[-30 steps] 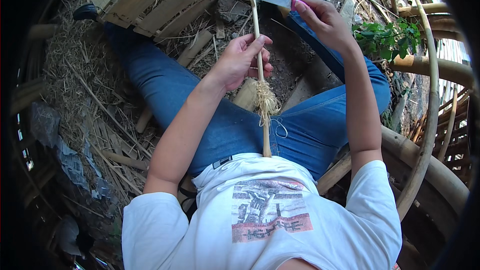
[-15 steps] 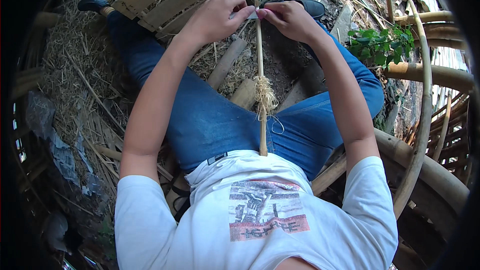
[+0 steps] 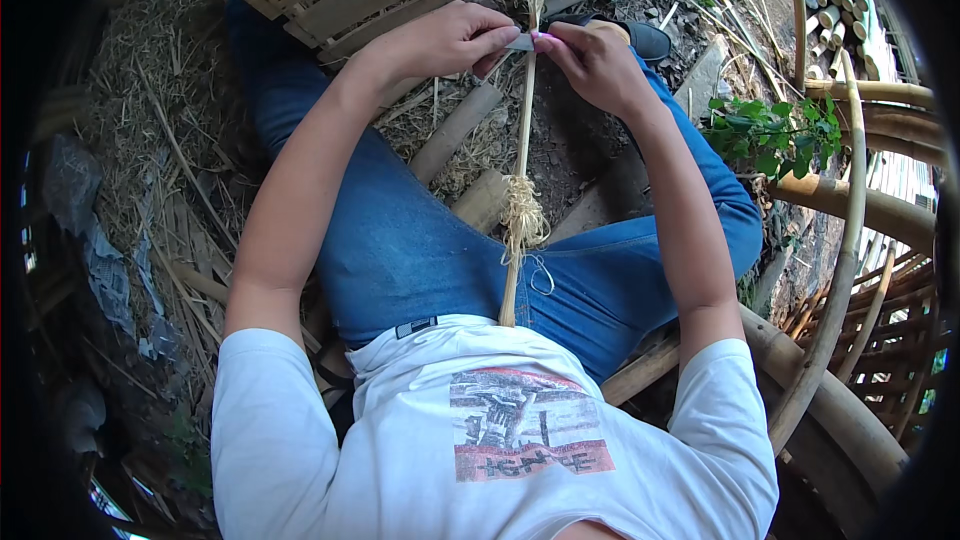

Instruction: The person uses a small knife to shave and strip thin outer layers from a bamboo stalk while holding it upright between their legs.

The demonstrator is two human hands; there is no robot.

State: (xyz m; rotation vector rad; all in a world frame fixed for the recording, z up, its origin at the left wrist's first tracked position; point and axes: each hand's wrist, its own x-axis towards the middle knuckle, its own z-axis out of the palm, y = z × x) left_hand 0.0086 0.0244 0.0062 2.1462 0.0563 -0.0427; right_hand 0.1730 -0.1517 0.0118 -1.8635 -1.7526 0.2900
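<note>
A thin pale stick [image 3: 525, 130] runs upright from beyond my hands down to my lap, its near end against my waist. A fluffy tuft of fine curled shavings [image 3: 525, 212] clings to its lower part. Both hands meet at the upper part of the stick. My left hand [image 3: 455, 42] pinches one end of a small flat grey blade [image 3: 520, 43] lying across the stick. At its other end my right hand [image 3: 600, 62] is closed, with a bit of pink [image 3: 541, 37] at the fingertips. My fingers partly hide the blade.
Wooden slats [image 3: 400, 0] lie across the far side. Bamboo pieces [image 3: 455, 133] and straw cover the ground between and beside my legs. A leafy green plant [image 3: 780, 135] and curved bamboo poles [image 3: 845, 240] stand at right. Stacked bamboo [image 3: 835, 5] lies farther back.
The stick leans more, its far end shifted right and its near end left. Both hands have come slightly nearer and to the right in view. More of the blade shows between them.
</note>
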